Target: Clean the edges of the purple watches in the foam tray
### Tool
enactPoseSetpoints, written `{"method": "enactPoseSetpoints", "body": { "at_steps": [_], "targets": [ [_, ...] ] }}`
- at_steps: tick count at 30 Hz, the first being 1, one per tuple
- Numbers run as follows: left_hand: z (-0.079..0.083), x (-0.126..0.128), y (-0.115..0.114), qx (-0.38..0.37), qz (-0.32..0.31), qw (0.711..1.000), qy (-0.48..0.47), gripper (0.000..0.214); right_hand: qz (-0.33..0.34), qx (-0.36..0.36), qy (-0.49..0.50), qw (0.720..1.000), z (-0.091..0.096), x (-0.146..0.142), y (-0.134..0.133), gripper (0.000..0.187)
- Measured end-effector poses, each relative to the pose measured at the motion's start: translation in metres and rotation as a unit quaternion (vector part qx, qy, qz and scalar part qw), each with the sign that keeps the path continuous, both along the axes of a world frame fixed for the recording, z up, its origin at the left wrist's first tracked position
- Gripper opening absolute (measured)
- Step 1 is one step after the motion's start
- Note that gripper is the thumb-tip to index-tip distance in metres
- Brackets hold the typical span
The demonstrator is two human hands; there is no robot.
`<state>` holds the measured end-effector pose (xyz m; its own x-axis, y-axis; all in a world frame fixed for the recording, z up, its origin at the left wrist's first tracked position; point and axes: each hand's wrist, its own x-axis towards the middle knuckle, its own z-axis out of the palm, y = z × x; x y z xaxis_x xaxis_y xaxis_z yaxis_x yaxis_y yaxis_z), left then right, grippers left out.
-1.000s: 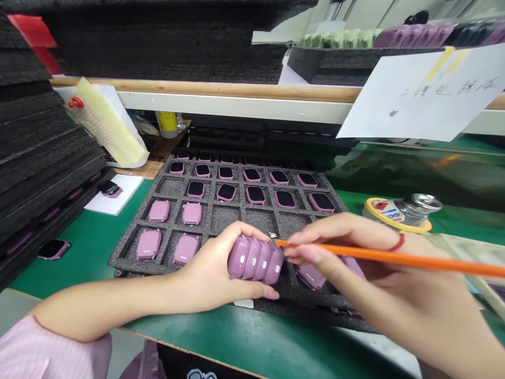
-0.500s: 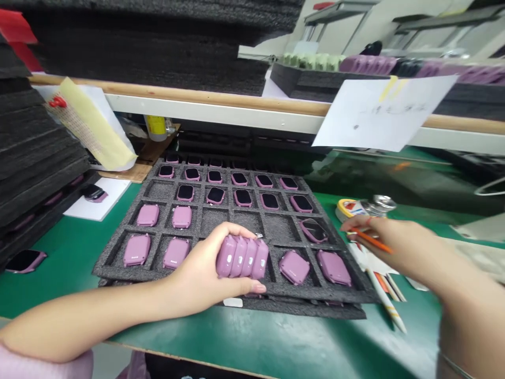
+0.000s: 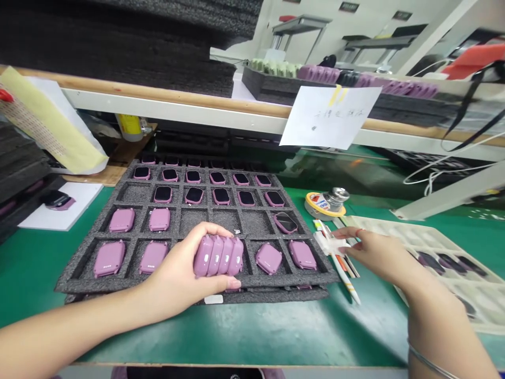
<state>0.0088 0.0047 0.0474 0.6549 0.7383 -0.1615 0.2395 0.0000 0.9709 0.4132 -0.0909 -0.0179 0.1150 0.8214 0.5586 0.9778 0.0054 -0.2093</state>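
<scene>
A thin silver bangle (image 3: 434, 363) circles the right wrist (image 3: 424, 334), and a slim reddish ring (image 3: 358, 231) sits on one right finger (image 3: 353, 233). The left forearm (image 3: 74, 323) is bare, and pink cloth (image 3: 118, 373) shows along the bottom of the view.

On the bench (image 3: 252, 337), a foam tray (image 3: 244, 222) holds smartwatches (image 3: 160, 219) in its compartments. Left of it, one watch (image 3: 58, 200) lies on a sheet of paper (image 3: 39, 221). To its right lie pens (image 3: 343, 273), with a tape roll (image 3: 321, 206) behind them and a plastic tray (image 3: 379, 226) of watches further right. Behind runs a shelf (image 3: 169, 100) with a paper notice (image 3: 329, 117) hanging from it.
</scene>
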Motion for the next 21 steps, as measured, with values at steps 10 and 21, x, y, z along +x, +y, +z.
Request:
{"method": "enactPoseSetpoints", "body": {
  "at_steps": [10, 21],
  "targets": [
    [-0.004, 0.001, -0.001, -0.001, -0.002, 1.0, -0.03, 0.055, -0.221, -0.181, 0.013, 0.958, 0.06, -0.024, 0.019, 0.019],
    [-0.01, -0.004, -0.001, 0.038, -0.033, 0.998, -0.041, 0.05, 0.37, 0.028, 0.051, 0.927, 0.084, -0.224, 0.039, 0.007]
  ]
}}
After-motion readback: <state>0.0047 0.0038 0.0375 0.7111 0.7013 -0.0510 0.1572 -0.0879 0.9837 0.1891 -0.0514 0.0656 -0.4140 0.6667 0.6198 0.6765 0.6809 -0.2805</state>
